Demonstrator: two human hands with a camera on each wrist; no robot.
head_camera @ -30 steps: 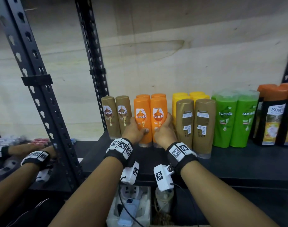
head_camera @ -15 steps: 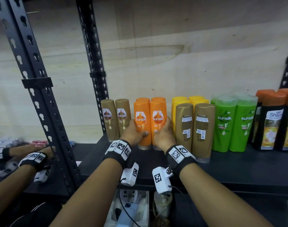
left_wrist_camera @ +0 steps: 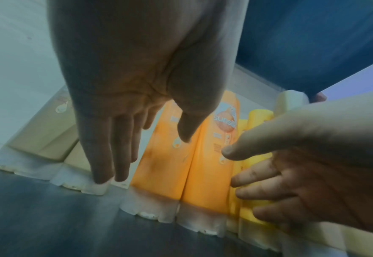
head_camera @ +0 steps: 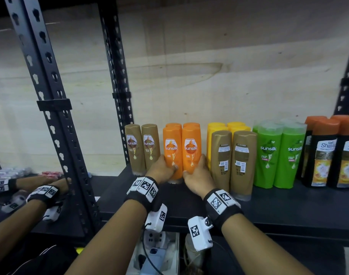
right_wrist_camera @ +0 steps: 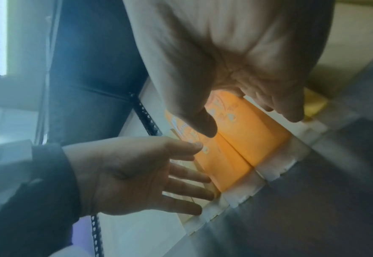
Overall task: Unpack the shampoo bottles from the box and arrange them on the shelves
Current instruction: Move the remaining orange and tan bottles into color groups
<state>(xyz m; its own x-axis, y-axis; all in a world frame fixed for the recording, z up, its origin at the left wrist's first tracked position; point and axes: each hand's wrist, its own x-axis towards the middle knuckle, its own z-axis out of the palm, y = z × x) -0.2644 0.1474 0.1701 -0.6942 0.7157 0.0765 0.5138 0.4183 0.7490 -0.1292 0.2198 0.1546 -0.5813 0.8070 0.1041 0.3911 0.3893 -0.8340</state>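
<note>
Two orange Sunsilk bottles [head_camera: 181,153] stand side by side on the black shelf [head_camera: 288,207], with more orange caps behind them. My left hand [head_camera: 161,170] lies against the left bottle's outer side, fingers straight and thumb on its front. My right hand [head_camera: 197,172] mirrors this on the right bottle. The left wrist view shows the left fingers [left_wrist_camera: 106,147] reaching down between the orange pair [left_wrist_camera: 181,170] and a gold bottle. In the right wrist view the right thumb [right_wrist_camera: 203,125] rests on the orange front [right_wrist_camera: 247,142].
Two gold bottles [head_camera: 142,149] stand left of the orange ones, by the rear post. To the right are two back-facing gold bottles [head_camera: 232,161], yellow ones [head_camera: 227,126], green ones [head_camera: 278,155] and black orange-capped ones [head_camera: 328,155]. A slotted upright [head_camera: 56,124] stands front left. A power strip [head_camera: 157,251] sits below.
Both hands stay at the sides of the orange pair. The head view has tilted up a little, so the bottles sit lower in the picture. No bottle has visibly moved.
</note>
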